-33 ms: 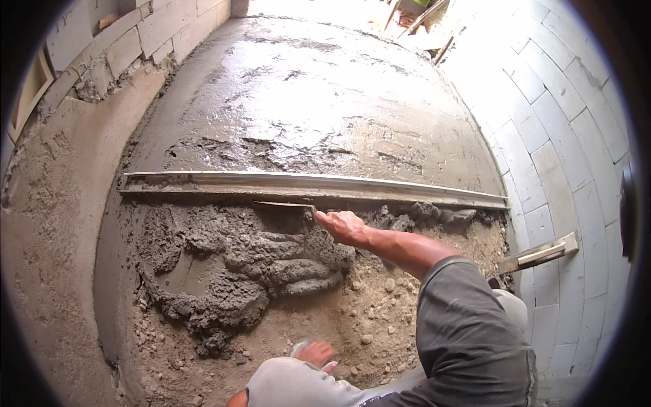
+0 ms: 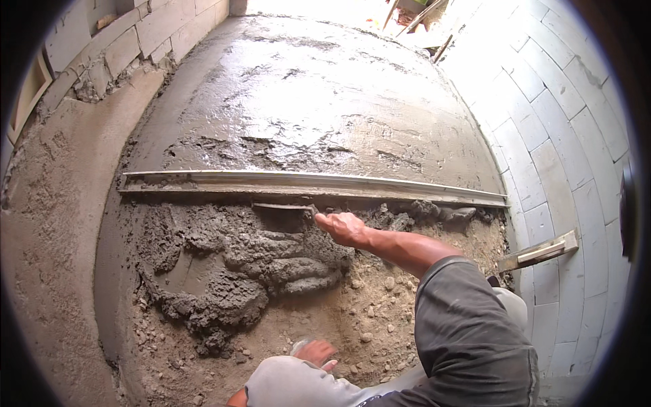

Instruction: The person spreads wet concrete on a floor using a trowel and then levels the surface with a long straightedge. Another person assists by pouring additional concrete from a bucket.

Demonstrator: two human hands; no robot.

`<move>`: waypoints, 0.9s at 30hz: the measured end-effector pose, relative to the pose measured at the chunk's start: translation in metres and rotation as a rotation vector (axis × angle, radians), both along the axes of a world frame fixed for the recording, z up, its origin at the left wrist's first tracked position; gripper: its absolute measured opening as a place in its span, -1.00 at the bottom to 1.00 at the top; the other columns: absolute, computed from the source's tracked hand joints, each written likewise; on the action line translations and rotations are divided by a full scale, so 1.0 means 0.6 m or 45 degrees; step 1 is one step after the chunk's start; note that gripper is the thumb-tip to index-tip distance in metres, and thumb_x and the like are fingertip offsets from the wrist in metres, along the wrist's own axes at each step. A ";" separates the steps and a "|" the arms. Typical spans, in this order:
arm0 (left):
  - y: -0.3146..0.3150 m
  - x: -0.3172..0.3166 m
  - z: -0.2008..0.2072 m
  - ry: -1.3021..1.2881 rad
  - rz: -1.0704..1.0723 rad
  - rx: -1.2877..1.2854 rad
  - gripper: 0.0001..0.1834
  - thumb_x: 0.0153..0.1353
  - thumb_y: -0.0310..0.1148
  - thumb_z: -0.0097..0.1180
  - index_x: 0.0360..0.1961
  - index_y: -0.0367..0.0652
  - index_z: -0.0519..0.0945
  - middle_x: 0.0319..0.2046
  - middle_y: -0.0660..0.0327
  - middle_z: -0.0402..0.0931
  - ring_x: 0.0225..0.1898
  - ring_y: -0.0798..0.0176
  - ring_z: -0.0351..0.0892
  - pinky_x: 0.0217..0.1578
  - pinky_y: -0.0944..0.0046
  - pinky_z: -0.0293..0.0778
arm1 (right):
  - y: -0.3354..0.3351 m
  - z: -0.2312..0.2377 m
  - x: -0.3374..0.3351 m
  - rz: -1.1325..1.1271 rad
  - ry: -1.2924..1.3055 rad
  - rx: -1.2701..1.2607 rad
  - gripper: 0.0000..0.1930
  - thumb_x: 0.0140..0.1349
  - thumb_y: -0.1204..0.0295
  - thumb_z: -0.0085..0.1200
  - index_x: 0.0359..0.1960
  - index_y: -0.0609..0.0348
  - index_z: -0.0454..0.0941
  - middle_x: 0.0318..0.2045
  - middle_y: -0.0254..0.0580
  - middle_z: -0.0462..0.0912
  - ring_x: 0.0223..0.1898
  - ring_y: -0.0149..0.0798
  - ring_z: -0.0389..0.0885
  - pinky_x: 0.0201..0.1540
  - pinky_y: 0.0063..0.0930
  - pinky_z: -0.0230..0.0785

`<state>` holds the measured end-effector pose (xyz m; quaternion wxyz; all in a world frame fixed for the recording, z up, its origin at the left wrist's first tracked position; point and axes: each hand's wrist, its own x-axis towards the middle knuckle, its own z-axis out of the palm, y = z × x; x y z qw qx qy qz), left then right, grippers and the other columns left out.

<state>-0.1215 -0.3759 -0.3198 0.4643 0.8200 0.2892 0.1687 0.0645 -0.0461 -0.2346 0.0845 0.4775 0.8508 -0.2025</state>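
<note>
My right hand [image 2: 342,227] reaches forward, shut on the handle of a flat steel trowel [image 2: 281,206]. The trowel's blade lies against the near side of a long metal straightedge [image 2: 312,183] that runs across the floor. Just below the trowel sits a heap of rough wet mortar [image 2: 251,271] on gravelly ground. Beyond the straightedge lies smoothed wet screed [image 2: 305,102]. My left hand [image 2: 317,353] rests on the sandy ground by my knee with its fingers spread, partly hidden by my trouser leg.
A white block wall [image 2: 563,142] curves along the right, and a wooden-handled float [image 2: 539,252] leans at its foot. Grey blocks with mortar joints [image 2: 135,34] line the left side above a rough plastered strip [image 2: 47,224]. Loose stones [image 2: 369,319] lie near my knee.
</note>
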 end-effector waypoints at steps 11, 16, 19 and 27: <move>-0.001 -0.007 -0.022 0.009 0.031 0.055 -0.47 0.24 0.04 -0.01 -0.04 -0.23 0.52 -0.04 -0.03 0.49 0.03 -0.02 0.43 0.06 0.01 0.33 | -0.152 0.105 -0.003 0.115 0.185 -0.172 -0.80 0.28 0.38 -0.06 -0.17 0.17 0.25 -0.43 0.08 0.53 -0.41 0.20 0.55 -0.35 0.03 0.38; 0.016 -0.004 -0.019 0.052 -0.170 -0.036 -0.46 0.23 0.02 -0.01 0.00 -0.25 0.48 -0.08 -0.02 0.47 0.03 -0.04 0.41 0.07 -0.01 0.31 | -0.244 0.113 -0.162 -0.085 0.173 -0.553 -0.66 0.42 0.17 -0.11 -0.16 0.26 0.27 -0.38 0.04 0.53 -0.37 -0.10 0.58 -0.38 -0.20 0.49; 0.009 0.006 -0.055 0.046 -0.193 0.020 -0.46 0.23 0.01 -0.03 0.00 -0.26 0.48 -0.09 -0.04 0.46 0.03 -0.06 0.41 0.09 -0.04 0.29 | -0.283 0.036 -0.159 -0.292 -0.036 -0.288 -0.69 0.45 0.19 -0.16 -0.15 0.25 0.27 -0.53 -0.11 0.56 -0.67 -0.26 0.44 -0.66 -0.29 0.40; 0.026 -0.006 0.008 0.009 -0.087 -0.103 -0.51 0.29 -0.05 -0.05 0.01 -0.28 0.50 -0.05 0.02 0.49 0.08 0.03 0.40 0.15 0.03 0.29 | -0.260 0.031 -0.041 -0.674 -0.062 -0.245 -0.76 0.43 0.26 -0.11 -0.14 0.17 0.23 -0.50 0.06 0.64 -0.58 -0.10 0.62 -0.66 -0.28 0.45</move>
